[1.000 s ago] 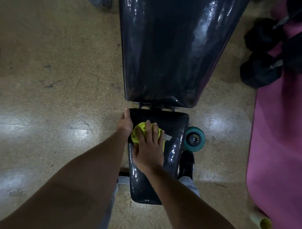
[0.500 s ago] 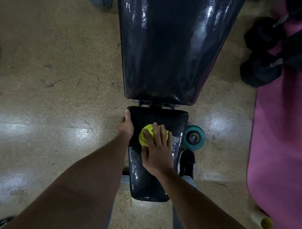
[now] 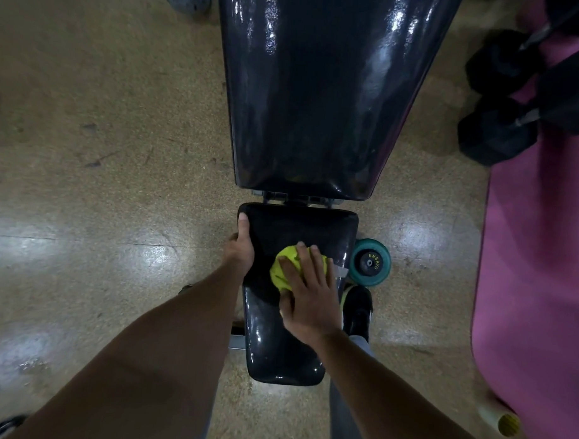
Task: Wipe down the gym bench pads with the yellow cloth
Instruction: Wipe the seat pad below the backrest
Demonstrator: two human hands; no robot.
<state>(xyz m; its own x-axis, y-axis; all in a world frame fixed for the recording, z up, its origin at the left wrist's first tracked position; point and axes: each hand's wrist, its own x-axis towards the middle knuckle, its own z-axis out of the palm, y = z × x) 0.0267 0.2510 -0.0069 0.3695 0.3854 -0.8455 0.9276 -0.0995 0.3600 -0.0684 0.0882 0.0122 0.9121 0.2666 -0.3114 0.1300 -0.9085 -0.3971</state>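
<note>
- While the right hand (image 3: 306, 298) lies on the yellow cloth (image 3: 288, 268) with its fingers spread flat, it presses the bunched cloth onto the seat pad (image 3: 283, 350), right of the pad's middle.
- Thumb on top, the left hand (image 3: 241, 250) grips the seat pad's left edge.
- Beyond a narrow gap with metal brackets rises the larger back pad (image 3: 319, 89), black and glossy.
- Right of the seat pad, a teal wheel (image 3: 370, 263) sits on the speckled floor (image 3: 104, 114).
- Black dumbbells (image 3: 495, 128) lie at the edge of a pink mat (image 3: 535, 277).

Bare floor (image 3: 103, 147) left of seat pad (image 3: 287, 350); teal wheel (image 3: 370, 263), shoe (image 3: 359, 308) crowd right edge; dumbbells (image 3: 495, 128) far right.
</note>
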